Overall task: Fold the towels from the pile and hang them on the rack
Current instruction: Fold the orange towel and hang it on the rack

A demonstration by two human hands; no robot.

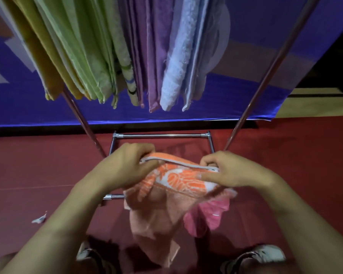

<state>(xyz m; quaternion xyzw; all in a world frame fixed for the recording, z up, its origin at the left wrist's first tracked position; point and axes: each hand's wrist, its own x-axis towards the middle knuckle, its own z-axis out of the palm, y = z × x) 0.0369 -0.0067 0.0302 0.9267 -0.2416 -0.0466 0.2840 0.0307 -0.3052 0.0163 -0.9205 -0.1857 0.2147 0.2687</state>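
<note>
An orange and white patterned towel (172,182) hangs between my hands at mid frame, its lower part drooping toward the floor. My left hand (127,165) pinches its top edge on the left. My right hand (230,171) pinches the same edge on the right. A pink towel (210,216) shows behind and below the orange one; what holds it is hidden. Above, the metal rack (160,135) carries several hung towels: yellow (46,62), green (91,60), purple (152,62) and light blue (176,62).
The rack's slanted legs (265,80) run down on both sides to a chrome base frame on the red floor (295,155). A blue banner (255,95) hangs behind. My shoes (265,254) are at the bottom. A paper scrap (39,219) lies left.
</note>
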